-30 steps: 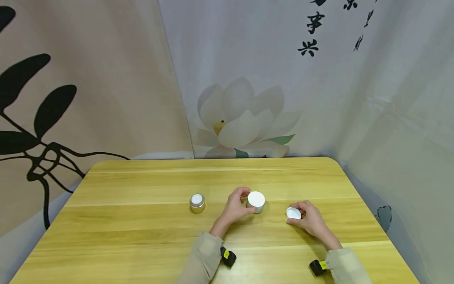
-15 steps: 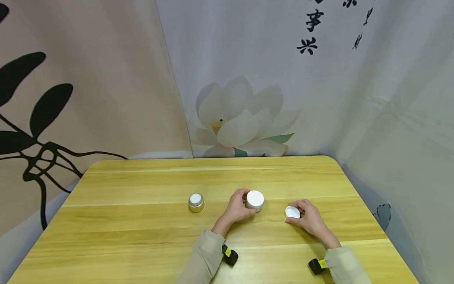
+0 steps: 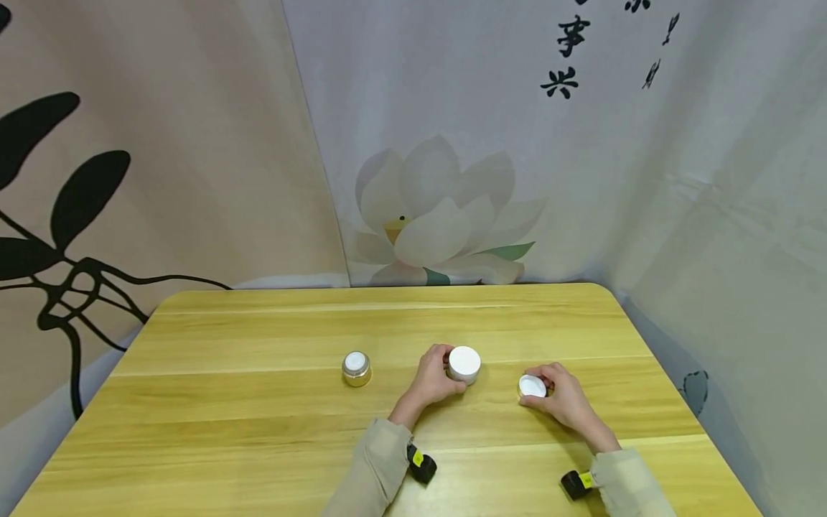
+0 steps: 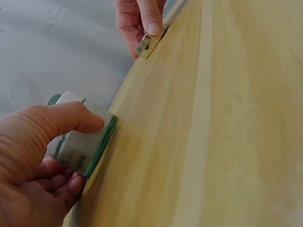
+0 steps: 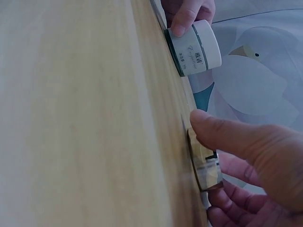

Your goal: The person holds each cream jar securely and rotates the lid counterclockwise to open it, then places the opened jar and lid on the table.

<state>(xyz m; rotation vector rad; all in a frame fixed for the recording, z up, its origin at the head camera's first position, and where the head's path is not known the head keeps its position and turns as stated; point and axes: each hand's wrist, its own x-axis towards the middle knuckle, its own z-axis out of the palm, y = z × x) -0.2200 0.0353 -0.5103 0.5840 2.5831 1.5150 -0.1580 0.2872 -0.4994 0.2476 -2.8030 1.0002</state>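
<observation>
My left hand (image 3: pixel 431 378) holds a white cream jar (image 3: pixel 464 365) upright on the table, thumb on the near side and fingers on the far side. In the right wrist view that cream jar (image 5: pixel 195 51) shows printed lettering, a green base and a white lid. My right hand (image 3: pixel 566 399) pinches a low, shiny gold jar lid (image 3: pixel 533 386) by its sides, its white face upward. The left wrist view shows the gold lid (image 4: pixel 146 47) at the tabletop beneath the thumb. Left of both hands stands a small gold jar (image 3: pixel 357 368) with a white top, untouched.
The wooden table (image 3: pixel 258 416) has rounded far corners. Behind it and to the right hang printed curtains (image 3: pixel 446 143) with a flower and dark lettering. Black wrist cameras (image 3: pixel 421 465) are strapped at both sleeves.
Almost nothing differs. The whole head view has shifted slightly, and both hands keep their holds on the cream jar and the lid in the same places.
</observation>
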